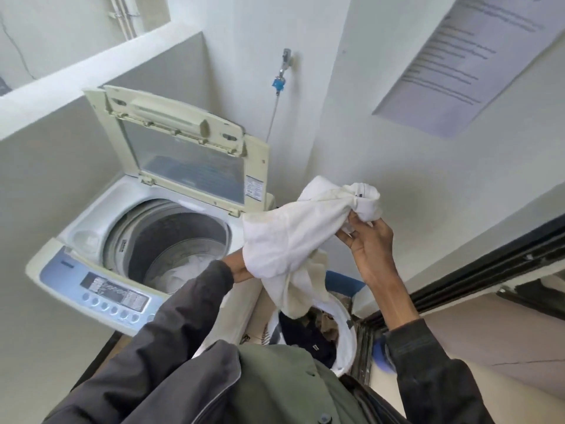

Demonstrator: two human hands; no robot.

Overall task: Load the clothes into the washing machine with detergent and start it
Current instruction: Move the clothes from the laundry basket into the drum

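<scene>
A top-loading washing machine [91,237] stands at the left with its lid [189,154] raised. White laundry [180,272] lies at the bottom of its drum. I hold a white garment [293,237] in the air, to the right of the drum and above a white laundry basket [345,328]. My right hand [367,243] pinches the garment's bunched upper end. My left hand [241,269] is mostly hidden under the cloth's lower left part and seems to grip it. Dark and beige clothes [308,335] fill the basket.
The machine's blue control panel [101,293] with a row of buttons faces me. A tap with a blue fitting and hose [279,82] hangs on the wall behind. A printed notice [458,56] is on the right wall. A dark door frame [477,270] runs along the right.
</scene>
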